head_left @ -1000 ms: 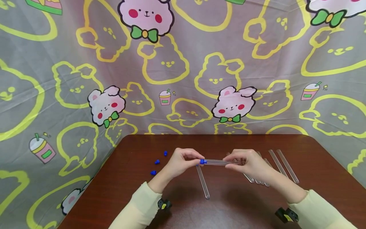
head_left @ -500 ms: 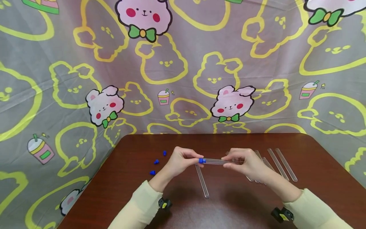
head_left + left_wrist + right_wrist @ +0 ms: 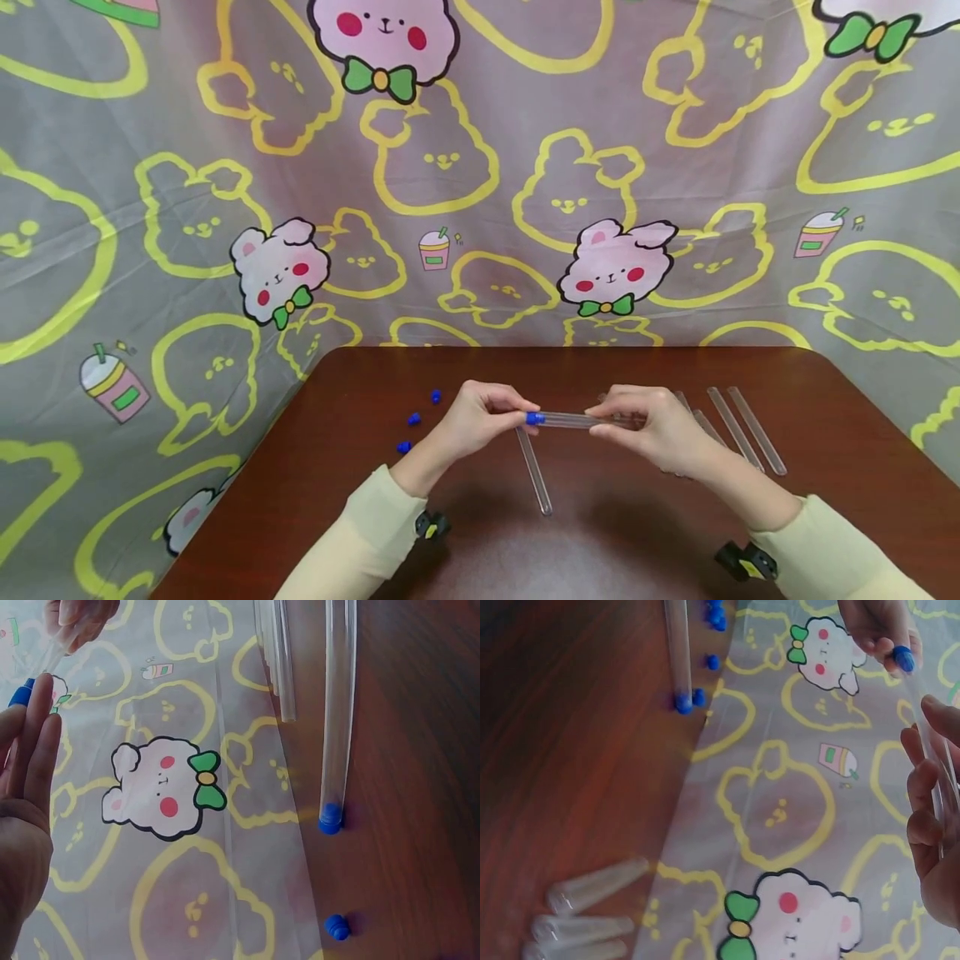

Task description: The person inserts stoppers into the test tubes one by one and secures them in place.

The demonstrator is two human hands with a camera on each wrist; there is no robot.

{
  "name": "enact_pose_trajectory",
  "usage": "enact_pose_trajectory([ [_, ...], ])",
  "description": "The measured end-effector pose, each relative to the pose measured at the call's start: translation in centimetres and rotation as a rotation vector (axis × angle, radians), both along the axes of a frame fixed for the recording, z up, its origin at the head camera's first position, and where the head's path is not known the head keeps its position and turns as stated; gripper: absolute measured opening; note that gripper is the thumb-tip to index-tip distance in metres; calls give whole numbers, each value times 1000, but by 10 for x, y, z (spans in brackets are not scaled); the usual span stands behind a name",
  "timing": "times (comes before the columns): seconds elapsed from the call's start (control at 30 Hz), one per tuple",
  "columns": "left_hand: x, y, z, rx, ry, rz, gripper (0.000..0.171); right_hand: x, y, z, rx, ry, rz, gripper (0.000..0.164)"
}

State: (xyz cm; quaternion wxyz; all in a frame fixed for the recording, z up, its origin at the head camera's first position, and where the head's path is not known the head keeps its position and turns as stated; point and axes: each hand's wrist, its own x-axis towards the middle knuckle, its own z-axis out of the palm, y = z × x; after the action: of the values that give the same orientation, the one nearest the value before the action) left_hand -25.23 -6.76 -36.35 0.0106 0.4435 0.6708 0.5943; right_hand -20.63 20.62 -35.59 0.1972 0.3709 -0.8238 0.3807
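Note:
A clear test tube [image 3: 567,420] is held level above the table, a blue cap [image 3: 534,418] at its left end. The thumb and fingers of my left hand [image 3: 476,421] pinch that cap. My right hand [image 3: 663,429] grips the tube's other end, which its fingers partly hide; the right wrist view shows the tube running along the palm. Below the left hand, a second tube [image 3: 536,475] lies on the table, its blue cap [image 3: 330,819] visible in the left wrist view. Whether the held cap is fully seated cannot be told.
Several loose blue caps [image 3: 414,418] lie on the brown table [image 3: 337,500] left of my left hand. Several clear tubes [image 3: 757,432] lie at the right, some partly behind my right hand. A patterned cloth [image 3: 480,233] hangs behind the table and along its sides.
The head view shifts slightly. Both hands keep nearly the same place and hold on the tube and its cap.

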Motion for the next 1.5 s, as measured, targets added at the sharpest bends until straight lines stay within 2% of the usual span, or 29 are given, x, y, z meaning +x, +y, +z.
enact_pose_trajectory([
  [0.1,1,2,1,-13,14,-2,15,4,3,4,38,22,-42,22],
  [0.3,4,2,6,-39,45,9,15,6,4,4,32,35,-28,25],
  [0.57,3,-1,2,-66,-23,76,13,0,4,3,42,8,-20,24],
  [0.7,1,-2,2,-76,-36,109,12,-1,2,6,72,2,-47,24],
  [0.93,-3,-2,1,-101,-33,88,15,0,1,9,175,11,-142,22],
  [1.13,-5,0,-3,-130,-38,85,16,-1,1,5,218,12,-129,20],
  [1.23,-1,1,3,-144,-48,96,16,-2,1,3,217,32,-103,20],
  [1.4,12,0,20,-146,-54,111,15,-2,0,3,203,44,-91,21],
  [1.5,12,-3,21,-133,-43,127,14,-2,-1,3,206,50,-83,20],
])
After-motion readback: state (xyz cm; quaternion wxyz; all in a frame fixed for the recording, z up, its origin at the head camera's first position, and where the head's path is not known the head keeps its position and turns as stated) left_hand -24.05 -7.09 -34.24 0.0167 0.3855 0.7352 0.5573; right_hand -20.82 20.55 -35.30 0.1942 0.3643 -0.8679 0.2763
